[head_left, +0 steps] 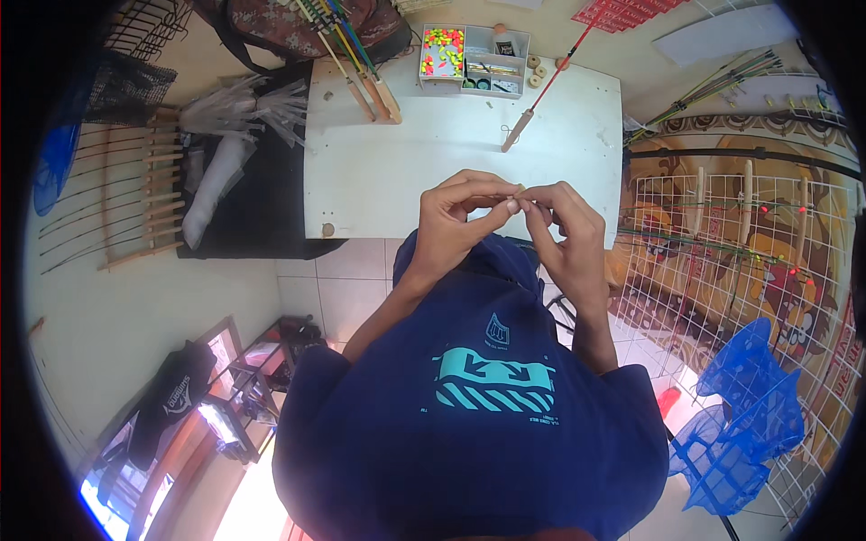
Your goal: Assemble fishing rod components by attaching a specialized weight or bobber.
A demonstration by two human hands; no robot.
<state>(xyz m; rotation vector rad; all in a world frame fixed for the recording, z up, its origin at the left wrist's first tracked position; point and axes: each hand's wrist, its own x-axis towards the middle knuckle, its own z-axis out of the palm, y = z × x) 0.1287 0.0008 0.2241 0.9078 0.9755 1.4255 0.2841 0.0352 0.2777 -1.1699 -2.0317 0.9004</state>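
My left hand [458,216] and my right hand [568,230] meet fingertip to fingertip above the near edge of a white table [397,171]. Thumb and forefinger are pinched together on both sides. Whatever sits between the fingertips is too small to make out. Just beyond my hands lies a thin red rod with a pale cork-like handle [517,132], its shaft reaching toward the far right. Farther back stands a compartment box [466,56] with small pink, yellow and green pieces [443,50] in its left part and a small bottle [503,41] at its upper right.
Several rods with wooden handles [383,101] lean at the table's far left. Small round spools [536,72] sit right of the box. Black material with clear plastic sleeves [216,185] lies left. A white wire grid [686,234] and blue nets [744,406] stand right.
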